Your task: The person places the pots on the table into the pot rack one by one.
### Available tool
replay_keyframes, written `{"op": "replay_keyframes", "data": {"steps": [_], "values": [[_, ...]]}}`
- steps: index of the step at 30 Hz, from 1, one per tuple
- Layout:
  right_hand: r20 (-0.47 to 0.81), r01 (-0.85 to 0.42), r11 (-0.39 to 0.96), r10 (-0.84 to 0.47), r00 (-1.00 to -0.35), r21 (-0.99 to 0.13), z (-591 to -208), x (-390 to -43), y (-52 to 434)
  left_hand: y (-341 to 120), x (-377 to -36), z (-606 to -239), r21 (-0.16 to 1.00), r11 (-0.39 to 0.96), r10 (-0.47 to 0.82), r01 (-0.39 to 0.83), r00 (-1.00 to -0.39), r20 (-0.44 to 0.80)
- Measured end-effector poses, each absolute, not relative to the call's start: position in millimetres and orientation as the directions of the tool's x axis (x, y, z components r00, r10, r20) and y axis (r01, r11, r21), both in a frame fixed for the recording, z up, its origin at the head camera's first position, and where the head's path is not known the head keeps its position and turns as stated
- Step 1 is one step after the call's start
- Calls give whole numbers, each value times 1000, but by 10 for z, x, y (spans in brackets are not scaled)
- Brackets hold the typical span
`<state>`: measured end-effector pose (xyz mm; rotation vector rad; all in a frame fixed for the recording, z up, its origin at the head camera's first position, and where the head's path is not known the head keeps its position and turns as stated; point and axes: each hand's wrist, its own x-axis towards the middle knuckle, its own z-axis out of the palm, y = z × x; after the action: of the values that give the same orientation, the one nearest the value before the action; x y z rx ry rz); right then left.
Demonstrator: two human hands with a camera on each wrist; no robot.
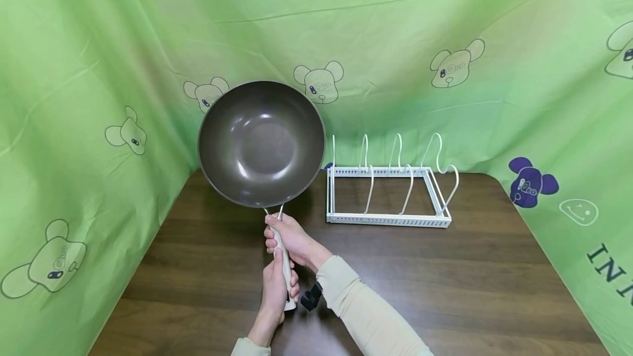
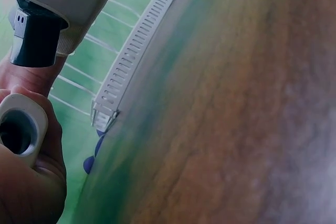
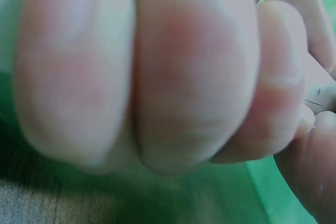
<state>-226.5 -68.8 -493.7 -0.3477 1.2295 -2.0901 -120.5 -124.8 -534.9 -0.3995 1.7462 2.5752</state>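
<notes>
A dark brown wok with a pale handle is held up in the head view, its inside facing the camera. My right hand grips the handle close to the pan. Lower on the same handle, my left hand is wrapped round it near the end. In the left wrist view the handle's hollow end pokes out of the left hand. Curled fingers of the right hand fill most of the right wrist view.
A white metal rack with several upright wire dividers stands right of the wok at the back of the brown wooden table. Green printed cloth hangs behind and at both sides. A black wrist camera sits by the right sleeve.
</notes>
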Motion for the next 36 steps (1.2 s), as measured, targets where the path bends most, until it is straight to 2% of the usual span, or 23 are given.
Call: {"op": "replay_keyframes", "data": {"steps": [18,36], "values": [[-110,388,-291,-659,-744,-875,-4810,-2341,-631,-1231,-1296,-5265,915,-375,-112,-151,-972,-206],[-89,374,-318,-647,-758,-871,-4765,-2316,-567,-1198,-1294,-5219,923,-360,-98,-136,-978,-182]]}}
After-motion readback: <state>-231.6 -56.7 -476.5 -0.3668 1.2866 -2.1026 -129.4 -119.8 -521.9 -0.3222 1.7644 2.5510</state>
